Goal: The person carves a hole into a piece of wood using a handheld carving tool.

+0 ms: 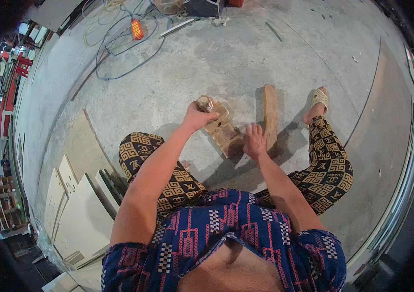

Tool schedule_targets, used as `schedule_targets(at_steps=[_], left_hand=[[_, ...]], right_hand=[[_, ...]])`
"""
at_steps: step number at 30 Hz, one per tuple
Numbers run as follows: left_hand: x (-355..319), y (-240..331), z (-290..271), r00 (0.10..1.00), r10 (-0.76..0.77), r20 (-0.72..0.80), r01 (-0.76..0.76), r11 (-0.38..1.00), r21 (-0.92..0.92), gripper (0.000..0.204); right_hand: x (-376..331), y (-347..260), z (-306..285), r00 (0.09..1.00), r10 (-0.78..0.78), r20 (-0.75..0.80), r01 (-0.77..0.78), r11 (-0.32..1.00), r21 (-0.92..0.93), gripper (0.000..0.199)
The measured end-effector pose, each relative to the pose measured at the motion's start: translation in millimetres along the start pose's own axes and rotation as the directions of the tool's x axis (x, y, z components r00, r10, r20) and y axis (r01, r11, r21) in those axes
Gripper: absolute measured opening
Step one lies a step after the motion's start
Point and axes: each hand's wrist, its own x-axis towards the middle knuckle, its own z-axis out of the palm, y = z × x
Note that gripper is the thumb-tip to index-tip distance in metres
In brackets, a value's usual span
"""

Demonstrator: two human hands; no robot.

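Note:
My left hand [199,118] is closed around a short cylinder [204,102] with a brown round end and a pale striped side; its exact kind is unclear. Just beside and under that hand lies a brown wooden piece [226,132] with blocky sections, slanting across the floor between my legs. My right hand [255,141] has its fingers stretched out and apart, with nothing seen in it. It is at the lower right end of the blocky piece, close to a long, slightly curved wooden piece [269,114]; whether it touches either cannot be told.
Flat pale boards [86,207] lean together at my left. A blue cable [103,68] loops over the concrete floor [219,58] around an orange-red power strip [137,30]. A pale strip [176,27] lies farther off. My sandalled foot [319,100] rests at the right.

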Motion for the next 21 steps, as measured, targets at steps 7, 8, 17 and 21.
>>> schedule_targets(at_steps=[7,8,17,21], left_hand=[[10,-7,22,0.999,-0.023,0.039,0.025,0.999,-0.043,0.030],[9,-11,24,1.000,0.010,0.020,-0.009,0.999,-0.050,0.030],[10,-8,36,0.999,0.008,-0.045,-0.009,1.000,-0.025,0.032],[5,-14,30,0.998,0.028,-0.054,-0.028,1.000,-0.006,0.032]], right_hand=[[-6,47,-11,0.875,0.457,-0.159,-0.435,0.887,0.156,0.080],[-10,44,-20,0.846,0.531,-0.047,-0.504,0.825,0.254,0.076],[0,88,50,0.799,0.599,0.051,-0.557,0.706,0.438,0.058],[7,67,22,0.762,0.635,0.125,-0.595,0.611,0.522,0.054]])
